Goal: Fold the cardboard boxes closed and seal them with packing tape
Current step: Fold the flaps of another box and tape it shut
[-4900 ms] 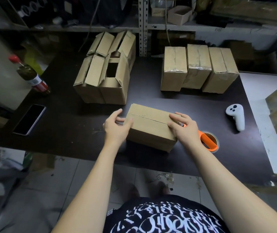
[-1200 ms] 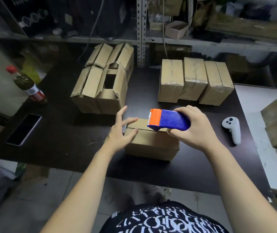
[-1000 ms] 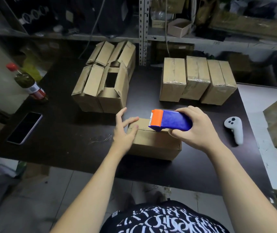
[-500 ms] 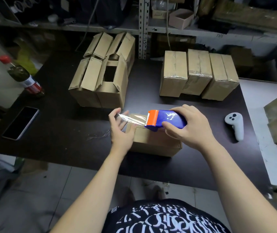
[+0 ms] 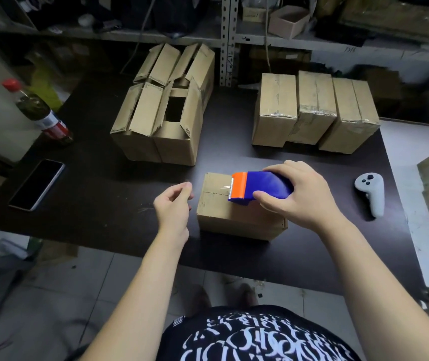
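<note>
A small cardboard box (image 5: 234, 217) lies flaps-closed near the front edge of the dark table (image 5: 99, 204). My right hand (image 5: 302, 199) grips a blue and orange tape dispenser (image 5: 260, 187) and holds it on the box top, orange cutter end facing left over the seam. A short glint of clear tape (image 5: 224, 187) shows just left of the cutter. My left hand (image 5: 174, 207) hovers just off the box's left end, thumb and forefinger pinched together as if on the tape end, which is barely visible.
Several open-flapped boxes (image 5: 161, 126) stand behind on the left, and three taped boxes (image 5: 312, 108) behind on the right. A bottle (image 5: 39, 113) and a phone (image 5: 36, 185) lie at far left. A white controller (image 5: 371, 194) lies right, beside a white table (image 5: 416, 230).
My right hand picked up the dispenser. My left hand drew tape out to the left. The dispenser has since dropped onto the box top, and my left hand moved off the box's left end.
</note>
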